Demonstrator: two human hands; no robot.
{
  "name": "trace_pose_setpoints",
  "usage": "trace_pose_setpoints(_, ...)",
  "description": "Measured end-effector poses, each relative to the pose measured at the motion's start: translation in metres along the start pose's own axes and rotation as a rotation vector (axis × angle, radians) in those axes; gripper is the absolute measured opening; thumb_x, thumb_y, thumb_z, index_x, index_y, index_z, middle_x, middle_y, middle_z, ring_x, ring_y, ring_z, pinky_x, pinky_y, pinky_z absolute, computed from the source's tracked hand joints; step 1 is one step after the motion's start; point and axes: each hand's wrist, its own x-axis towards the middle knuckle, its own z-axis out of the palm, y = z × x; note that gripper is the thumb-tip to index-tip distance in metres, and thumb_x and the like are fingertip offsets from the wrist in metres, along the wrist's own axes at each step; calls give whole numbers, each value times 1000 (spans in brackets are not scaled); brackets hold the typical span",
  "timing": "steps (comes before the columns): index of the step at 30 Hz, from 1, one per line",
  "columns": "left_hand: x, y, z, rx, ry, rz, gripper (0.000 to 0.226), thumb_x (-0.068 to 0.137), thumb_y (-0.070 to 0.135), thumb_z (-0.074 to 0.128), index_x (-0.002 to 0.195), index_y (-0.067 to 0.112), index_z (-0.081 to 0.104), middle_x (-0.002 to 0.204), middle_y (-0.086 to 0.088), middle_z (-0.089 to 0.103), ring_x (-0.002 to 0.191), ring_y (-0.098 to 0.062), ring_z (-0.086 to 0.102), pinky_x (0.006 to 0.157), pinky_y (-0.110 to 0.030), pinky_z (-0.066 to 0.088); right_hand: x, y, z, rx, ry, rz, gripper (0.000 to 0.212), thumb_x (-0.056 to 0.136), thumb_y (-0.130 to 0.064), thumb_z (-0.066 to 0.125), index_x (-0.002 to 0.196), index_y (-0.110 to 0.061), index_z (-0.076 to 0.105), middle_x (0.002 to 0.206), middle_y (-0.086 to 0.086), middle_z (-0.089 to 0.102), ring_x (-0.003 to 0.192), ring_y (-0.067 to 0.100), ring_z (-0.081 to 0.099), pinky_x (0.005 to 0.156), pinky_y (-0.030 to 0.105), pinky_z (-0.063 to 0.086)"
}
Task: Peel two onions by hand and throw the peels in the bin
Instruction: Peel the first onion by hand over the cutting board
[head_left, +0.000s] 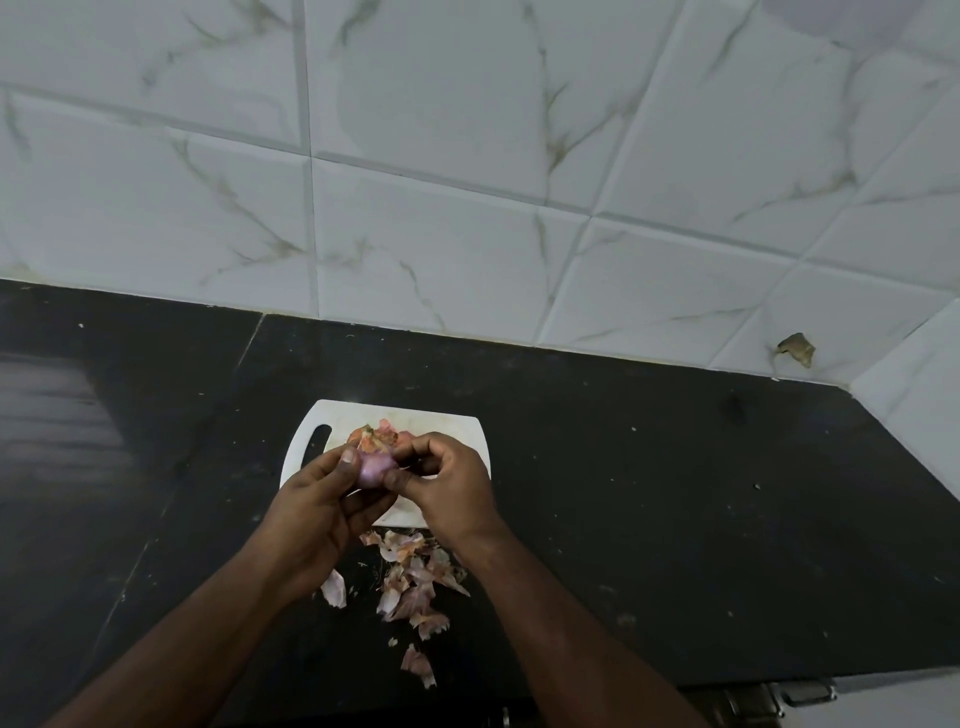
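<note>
We gripped the onion (370, 470) in the left hand (317, 512); right hand (447, 480) fingertips pinched its skin. A slip risked scattering peels (410, 582) farther across the counter (649, 493).

The light is dim and flat, leaving the black counter (649, 493) murky except for a pale sheen at its left end. The tiled wall (467, 156) carries soft grey shadows. Straight tile lines bend toward the frame edges, and the focus is slightly soft.
</note>
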Motion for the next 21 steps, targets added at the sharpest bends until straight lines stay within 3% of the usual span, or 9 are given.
trace_pose_setpoints(9, -4, -3, 3, -6, 4, 7, 32, 105, 19, 44, 120, -3, 62, 116, -22, 72, 103, -30, 72, 84, -35, 61, -7, -2, 0, -78, 24, -40, 20, 81, -8, 77, 88, -24, 66, 82, -14, 65, 77, -5, 60, 74, 12, 50)
trace_pose_setpoints(14, -3, -2, 5, -15, 10, 24, 29, 104, 19, 45, 117, 1, 64, 114, -20, 73, 100, -28, 73, 85, -35, 60, -10, -3, 8, -89, 134, -27, 18, 82, -17, 78, 97, -21, 70, 94, -10, 70, 89, 3, 65, 83, 24, 56)
trace_pose_setpoints(17, -5, -2, 3, -29, -7, 26, 29, 104, 18, 44, 117, 2, 64, 111, -18, 74, 97, -25, 75, 84, -34, 60, -12, -2, 6, -46, 114, 18, 25, 82, -19, 78, 106, -19, 74, 107, -7, 73, 97, 4, 67, 89, 25, 56)
trace_pose_setpoints(21, -4, -5, -2, -36, -17, 8, 30, 104, 19, 44, 120, 3, 63, 115, -17, 73, 101, -26, 74, 84, -35, 61, -13, 0, 8, -23, 103, 58, 23, 82, -16, 78, 106, -16, 76, 103, -1, 76, 96, 8, 71, 91, 34, 58)
